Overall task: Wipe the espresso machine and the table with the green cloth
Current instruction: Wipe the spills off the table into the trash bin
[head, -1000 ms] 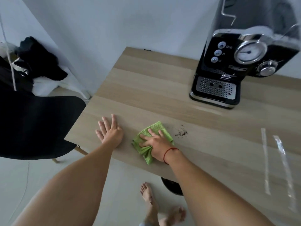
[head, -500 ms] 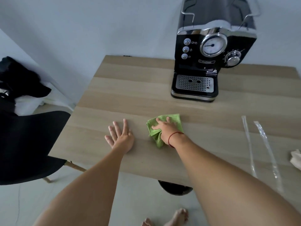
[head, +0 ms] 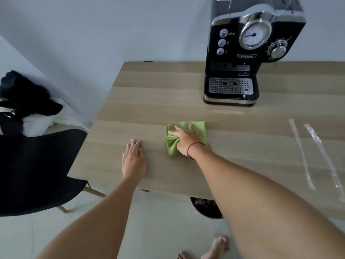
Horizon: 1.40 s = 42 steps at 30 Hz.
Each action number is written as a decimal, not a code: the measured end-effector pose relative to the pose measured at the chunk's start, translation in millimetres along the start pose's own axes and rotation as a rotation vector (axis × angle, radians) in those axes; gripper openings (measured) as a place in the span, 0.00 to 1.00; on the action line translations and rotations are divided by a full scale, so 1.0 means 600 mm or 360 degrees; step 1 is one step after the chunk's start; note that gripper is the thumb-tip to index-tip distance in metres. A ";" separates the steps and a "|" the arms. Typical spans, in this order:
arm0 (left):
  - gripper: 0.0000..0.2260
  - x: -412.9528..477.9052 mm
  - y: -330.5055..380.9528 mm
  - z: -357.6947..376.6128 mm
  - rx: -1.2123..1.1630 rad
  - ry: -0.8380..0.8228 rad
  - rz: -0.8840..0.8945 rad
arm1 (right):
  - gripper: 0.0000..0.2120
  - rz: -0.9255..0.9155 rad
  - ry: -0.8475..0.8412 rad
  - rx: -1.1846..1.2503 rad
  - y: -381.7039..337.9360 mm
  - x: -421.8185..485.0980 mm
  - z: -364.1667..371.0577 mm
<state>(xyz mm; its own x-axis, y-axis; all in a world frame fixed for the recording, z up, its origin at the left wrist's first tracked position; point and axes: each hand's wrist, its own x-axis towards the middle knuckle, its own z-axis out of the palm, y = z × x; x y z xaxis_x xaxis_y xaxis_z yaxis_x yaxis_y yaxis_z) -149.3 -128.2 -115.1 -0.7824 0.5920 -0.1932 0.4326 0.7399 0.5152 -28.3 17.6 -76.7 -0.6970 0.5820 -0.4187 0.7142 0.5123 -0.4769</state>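
Observation:
The green cloth point(head: 197, 127) lies bunched on the wooden table point(head: 149, 101), a little in front of the black espresso machine point(head: 242, 58) that stands at the table's far side. My right hand point(head: 184, 139), with a red string at the wrist, presses down on the cloth and grips its near folds. My left hand point(head: 133, 157) rests flat on the table to the left of the cloth, fingers together, holding nothing. The machine has a round gauge, three buttons and a metal drip grate.
Two clear plastic wrappers point(head: 302, 154) lie on the table at the right. A black chair point(head: 37, 169) stands at the table's left edge, with dark clothes point(head: 24, 94) behind it. A black bin point(head: 205, 206) sits on the floor under the near edge, by bare feet.
My right hand has slid the cloth to the right and away, over the spot where dark crumbs lay. My left hand's fingers have closed together.

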 end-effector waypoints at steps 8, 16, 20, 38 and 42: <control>0.19 -0.007 -0.006 0.000 0.0037 0.0003 0.0108 | 0.37 -0.0260 -0.0274 -0.0141 -0.037 -0.096 0.034; 0.25 -0.043 0.068 0.055 0.0288 -0.0238 -0.0029 | 0.39 -0.0029 -0.0177 -0.0084 0.094 -0.134 -0.018; 0.25 -0.049 0.112 0.081 0.0351 -0.0349 0.0016 | 0.31 -0.0009 0.0291 0.0284 0.126 -0.122 -0.040; 0.23 -0.021 0.001 0.027 0.0278 -0.0076 0.0088 | 0.37 -0.0034 0.0199 0.0157 -0.009 0.009 0.033; 0.22 -0.019 -0.017 0.023 0.0232 0.0008 0.0188 | 0.34 0.0027 0.0305 0.0650 -0.041 0.030 0.052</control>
<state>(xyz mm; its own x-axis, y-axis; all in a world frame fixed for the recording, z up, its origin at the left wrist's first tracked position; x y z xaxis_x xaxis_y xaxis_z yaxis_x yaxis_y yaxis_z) -138.7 -137.8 -129.6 -0.7245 0.6761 -0.1343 0.5814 0.7041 0.4077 -60.0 -4.2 -96.7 -0.6338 0.7142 -0.2970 0.6153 0.2329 -0.7531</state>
